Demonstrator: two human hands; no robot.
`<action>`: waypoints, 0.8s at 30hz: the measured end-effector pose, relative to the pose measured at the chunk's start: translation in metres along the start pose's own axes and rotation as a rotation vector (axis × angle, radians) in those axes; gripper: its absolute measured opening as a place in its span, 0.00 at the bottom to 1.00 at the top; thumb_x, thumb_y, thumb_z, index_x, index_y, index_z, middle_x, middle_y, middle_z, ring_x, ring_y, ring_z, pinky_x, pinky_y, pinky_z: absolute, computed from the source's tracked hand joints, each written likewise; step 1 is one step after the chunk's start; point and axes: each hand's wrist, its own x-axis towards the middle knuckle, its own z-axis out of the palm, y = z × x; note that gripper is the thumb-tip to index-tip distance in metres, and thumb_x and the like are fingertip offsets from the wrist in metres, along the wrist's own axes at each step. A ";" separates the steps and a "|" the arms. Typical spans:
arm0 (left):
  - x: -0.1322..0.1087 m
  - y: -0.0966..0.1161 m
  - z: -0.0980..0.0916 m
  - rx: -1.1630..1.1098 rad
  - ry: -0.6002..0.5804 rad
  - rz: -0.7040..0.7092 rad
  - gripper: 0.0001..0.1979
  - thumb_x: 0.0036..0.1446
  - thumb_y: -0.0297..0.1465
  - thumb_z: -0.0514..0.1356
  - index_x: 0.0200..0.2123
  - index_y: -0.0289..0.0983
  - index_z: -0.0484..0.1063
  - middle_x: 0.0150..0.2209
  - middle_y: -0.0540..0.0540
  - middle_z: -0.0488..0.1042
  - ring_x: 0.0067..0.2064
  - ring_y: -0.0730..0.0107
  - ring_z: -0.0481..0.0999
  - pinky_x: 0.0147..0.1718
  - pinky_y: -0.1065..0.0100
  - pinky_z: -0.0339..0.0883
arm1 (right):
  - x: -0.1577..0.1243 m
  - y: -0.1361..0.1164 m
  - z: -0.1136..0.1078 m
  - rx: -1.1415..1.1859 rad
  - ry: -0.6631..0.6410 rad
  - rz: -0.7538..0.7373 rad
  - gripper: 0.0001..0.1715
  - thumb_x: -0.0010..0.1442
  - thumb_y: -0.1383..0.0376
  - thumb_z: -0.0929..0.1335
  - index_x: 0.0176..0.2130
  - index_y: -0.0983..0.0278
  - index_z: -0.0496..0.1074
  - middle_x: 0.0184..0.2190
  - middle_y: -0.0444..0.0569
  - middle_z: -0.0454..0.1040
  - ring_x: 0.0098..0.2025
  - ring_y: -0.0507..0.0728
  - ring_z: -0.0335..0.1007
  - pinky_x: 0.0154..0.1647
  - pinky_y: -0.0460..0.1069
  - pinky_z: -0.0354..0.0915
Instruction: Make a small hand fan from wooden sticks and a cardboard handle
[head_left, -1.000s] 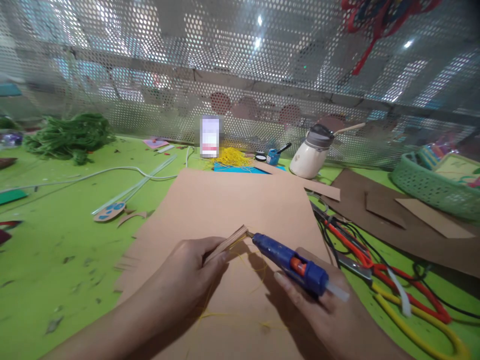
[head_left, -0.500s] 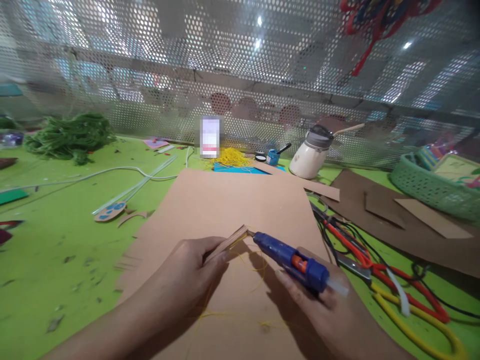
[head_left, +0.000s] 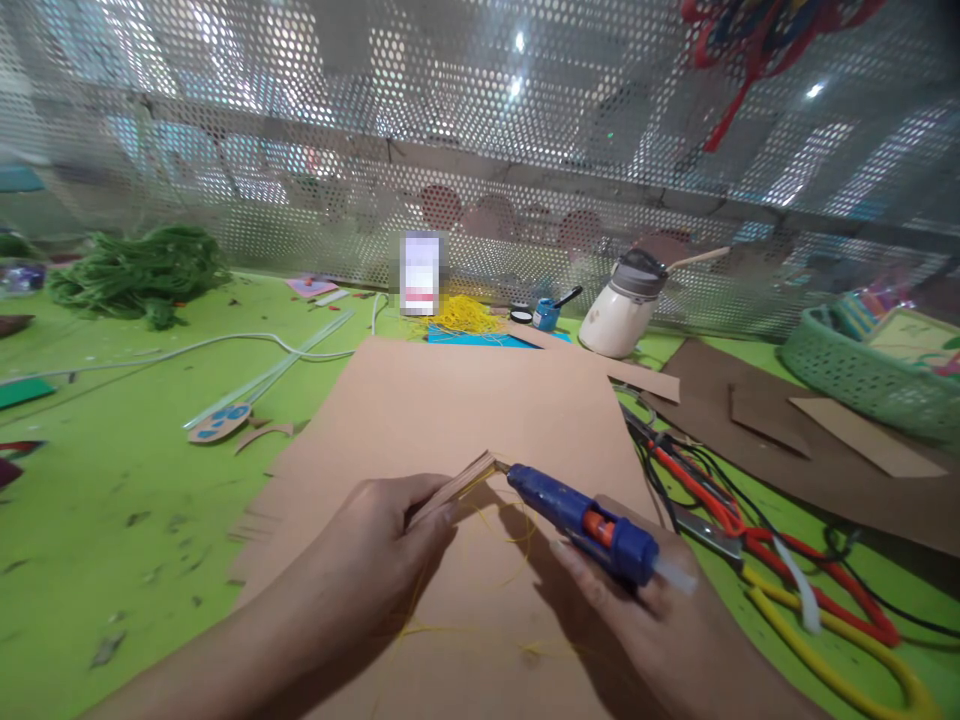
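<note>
My left hand [head_left: 386,545] pinches a small layered cardboard piece [head_left: 466,482] between thumb and fingers, tilted up toward the right. Thin yellow strands [head_left: 480,515] trail from beneath it. In my right hand [head_left: 637,600] is a blue glue gun [head_left: 581,520] with a clear glue stick [head_left: 675,573] poking out of its back end. The gun's nozzle meets the far tip of the cardboard piece. Both hands are over a large brown cardboard sheet [head_left: 480,400], on which more loose yellow strands lie.
Red-handled scissors [head_left: 705,490], yellow-handled scissors [head_left: 840,650] and black cords crowd the right side. Behind stand a white jar [head_left: 619,310], a blue paint pot [head_left: 546,315] and yellow shreds [head_left: 461,315]. A green basket [head_left: 862,370] is far right; green string [head_left: 142,270] lies far left.
</note>
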 end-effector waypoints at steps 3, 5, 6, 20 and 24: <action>0.000 0.001 -0.001 0.016 0.006 0.007 0.13 0.60 0.37 0.52 0.32 0.37 0.73 0.24 0.52 0.65 0.26 0.72 0.60 0.22 0.72 0.50 | 0.001 -0.003 -0.002 -0.005 -0.013 0.004 0.14 0.63 0.54 0.67 0.31 0.60 0.74 0.21 0.44 0.71 0.22 0.54 0.67 0.22 0.45 0.66; 0.000 0.000 0.000 0.018 0.015 0.018 0.13 0.61 0.37 0.52 0.32 0.38 0.73 0.25 0.52 0.66 0.26 0.72 0.60 0.23 0.72 0.51 | 0.001 -0.005 -0.004 -0.012 -0.019 -0.002 0.14 0.63 0.54 0.67 0.32 0.60 0.74 0.21 0.44 0.72 0.22 0.54 0.67 0.22 0.45 0.66; 0.000 -0.001 0.000 0.021 0.013 0.022 0.14 0.61 0.38 0.52 0.32 0.38 0.73 0.25 0.52 0.66 0.26 0.72 0.60 0.23 0.72 0.51 | 0.002 -0.006 -0.005 -0.017 -0.022 -0.007 0.14 0.63 0.54 0.67 0.32 0.60 0.74 0.21 0.44 0.72 0.22 0.54 0.67 0.23 0.45 0.66; -0.003 0.013 -0.003 -0.045 -0.007 -0.002 0.18 0.60 0.42 0.54 0.33 0.35 0.77 0.22 0.52 0.61 0.25 0.72 0.57 0.21 0.72 0.49 | -0.001 -0.011 -0.001 -0.009 -0.112 -0.081 0.12 0.63 0.57 0.66 0.30 0.59 0.68 0.24 0.44 0.68 0.22 0.53 0.65 0.22 0.45 0.62; -0.004 0.015 -0.004 -0.076 0.008 0.015 0.22 0.58 0.47 0.55 0.31 0.35 0.78 0.22 0.51 0.65 0.25 0.71 0.59 0.22 0.70 0.50 | -0.002 -0.015 -0.001 -0.036 -0.160 -0.068 0.12 0.62 0.59 0.67 0.28 0.59 0.65 0.25 0.43 0.68 0.23 0.52 0.66 0.22 0.45 0.62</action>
